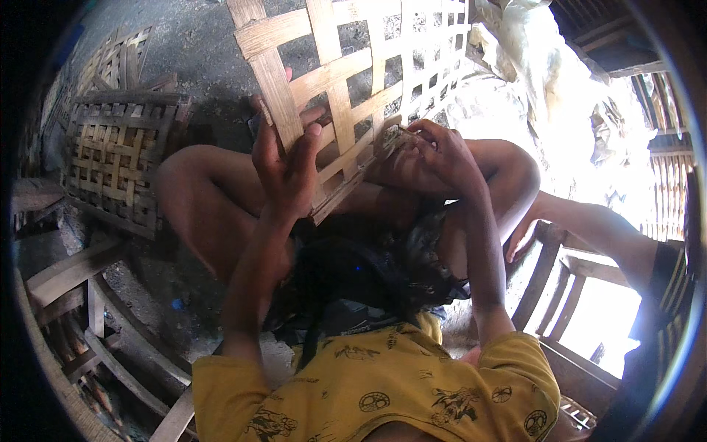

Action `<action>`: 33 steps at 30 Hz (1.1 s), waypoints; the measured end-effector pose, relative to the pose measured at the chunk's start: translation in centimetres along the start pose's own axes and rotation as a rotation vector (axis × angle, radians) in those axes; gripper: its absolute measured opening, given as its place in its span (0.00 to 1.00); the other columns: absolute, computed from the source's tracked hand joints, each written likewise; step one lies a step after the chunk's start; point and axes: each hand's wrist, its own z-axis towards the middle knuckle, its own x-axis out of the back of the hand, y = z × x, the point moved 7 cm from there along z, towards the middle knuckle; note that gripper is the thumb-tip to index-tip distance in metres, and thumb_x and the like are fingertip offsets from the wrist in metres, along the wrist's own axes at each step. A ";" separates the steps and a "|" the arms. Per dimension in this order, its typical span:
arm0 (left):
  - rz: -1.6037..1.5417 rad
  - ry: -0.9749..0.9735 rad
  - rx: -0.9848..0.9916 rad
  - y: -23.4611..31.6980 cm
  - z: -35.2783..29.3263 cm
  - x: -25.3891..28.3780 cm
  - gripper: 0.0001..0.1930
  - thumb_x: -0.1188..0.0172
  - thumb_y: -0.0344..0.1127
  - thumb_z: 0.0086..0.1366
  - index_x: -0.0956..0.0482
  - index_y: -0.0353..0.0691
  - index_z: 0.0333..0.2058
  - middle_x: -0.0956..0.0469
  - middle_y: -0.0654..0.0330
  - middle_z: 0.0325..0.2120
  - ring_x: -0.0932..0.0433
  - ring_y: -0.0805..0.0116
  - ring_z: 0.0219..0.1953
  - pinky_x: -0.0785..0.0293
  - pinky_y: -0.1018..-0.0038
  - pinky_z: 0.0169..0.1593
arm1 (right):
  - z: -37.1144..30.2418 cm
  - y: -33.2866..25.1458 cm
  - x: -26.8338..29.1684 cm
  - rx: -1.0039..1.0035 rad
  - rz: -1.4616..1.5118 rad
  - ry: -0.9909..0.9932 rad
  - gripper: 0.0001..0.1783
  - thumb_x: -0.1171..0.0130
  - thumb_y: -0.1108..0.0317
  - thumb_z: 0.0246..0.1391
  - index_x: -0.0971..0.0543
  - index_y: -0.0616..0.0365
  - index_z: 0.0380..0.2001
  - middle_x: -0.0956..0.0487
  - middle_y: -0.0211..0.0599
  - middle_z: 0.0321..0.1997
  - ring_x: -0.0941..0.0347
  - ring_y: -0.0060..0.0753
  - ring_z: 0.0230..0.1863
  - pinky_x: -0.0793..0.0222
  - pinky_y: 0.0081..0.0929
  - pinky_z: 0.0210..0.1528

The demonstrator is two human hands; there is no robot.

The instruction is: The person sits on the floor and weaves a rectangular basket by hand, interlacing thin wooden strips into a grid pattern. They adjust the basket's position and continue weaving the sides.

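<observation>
Dark ground (210, 66) is seen beyond the left hand (289, 168), by whose fingers the end slat (271, 81) of a woven lattice panel (336, 96) is clasped. Lower edge (339, 195), right of those fingers, is apparently pinched by the right hand (445, 151). Edge work seems underway; next, firm left bracing is probably needed.

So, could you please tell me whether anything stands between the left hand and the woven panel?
Nothing visible does: the left hand directly grips the woven panel near its left edge.
</observation>
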 end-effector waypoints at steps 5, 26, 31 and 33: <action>-0.016 0.032 -0.020 0.4 0.0 -0.1 0.23 0.47 0.20 0.69 0.39 0.23 0.61 0.28 0.40 0.58 0.21 0.58 0.52 0.22 0.65 0.56 | 0.6 -1.2 0.3 0.052 -0.247 0.026 0.13 0.44 0.64 0.60 0.16 0.56 0.42 0.16 0.53 0.36 0.19 0.57 0.37 0.25 0.47 0.45; -0.024 0.093 0.004 -0.1 -0.2 0.3 0.07 0.43 0.22 0.70 0.30 0.28 0.44 0.18 0.45 0.44 0.20 0.65 0.48 0.22 0.70 0.50 | -0.4 -3.4 0.0 -0.064 -0.209 -0.011 0.13 0.38 0.65 0.57 0.14 0.59 0.42 0.15 0.53 0.34 0.16 0.49 0.38 0.23 0.40 0.44; 0.008 0.094 -0.031 0.3 -0.2 0.2 0.07 0.44 0.22 0.70 0.31 0.27 0.44 0.19 0.44 0.44 0.20 0.66 0.46 0.21 0.72 0.48 | -0.1 -0.7 1.2 -0.170 -0.286 0.074 0.13 0.41 0.62 0.60 0.14 0.57 0.41 0.16 0.53 0.32 0.18 0.54 0.37 0.24 0.44 0.42; 0.013 0.071 -0.024 0.2 -0.3 0.5 0.07 0.44 0.22 0.70 0.31 0.27 0.44 0.19 0.43 0.44 0.20 0.67 0.46 0.21 0.73 0.46 | 0.0 -0.1 1.6 -0.202 -0.362 0.138 0.13 0.42 0.61 0.61 0.14 0.55 0.42 0.17 0.53 0.32 0.18 0.56 0.37 0.24 0.46 0.43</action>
